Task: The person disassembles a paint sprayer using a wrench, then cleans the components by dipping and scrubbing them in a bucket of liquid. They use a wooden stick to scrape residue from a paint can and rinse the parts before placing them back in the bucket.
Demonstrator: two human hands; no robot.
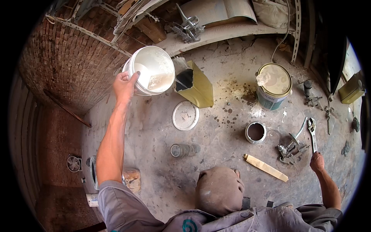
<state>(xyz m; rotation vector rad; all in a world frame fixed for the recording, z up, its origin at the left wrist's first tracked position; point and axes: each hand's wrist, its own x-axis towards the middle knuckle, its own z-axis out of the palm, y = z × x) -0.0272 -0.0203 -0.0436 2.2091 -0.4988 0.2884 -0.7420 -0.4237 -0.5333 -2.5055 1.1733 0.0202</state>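
Left grip point(124, 86) pinching white bucket point(152, 70) rim, bucket tilted beside yellow can point(197, 87)

On the floor point(216, 127), the bucket point(152, 70) sits far left under the left hand point(124, 86). Just right of it stands a cut-open can point(194, 85), with a round lid point(185, 115) before it. A paint tin point(273, 86) stands far right; a small cup point(255, 132) lies before it. The wrench point(312, 133) lies beyond the right hand point(317, 161).
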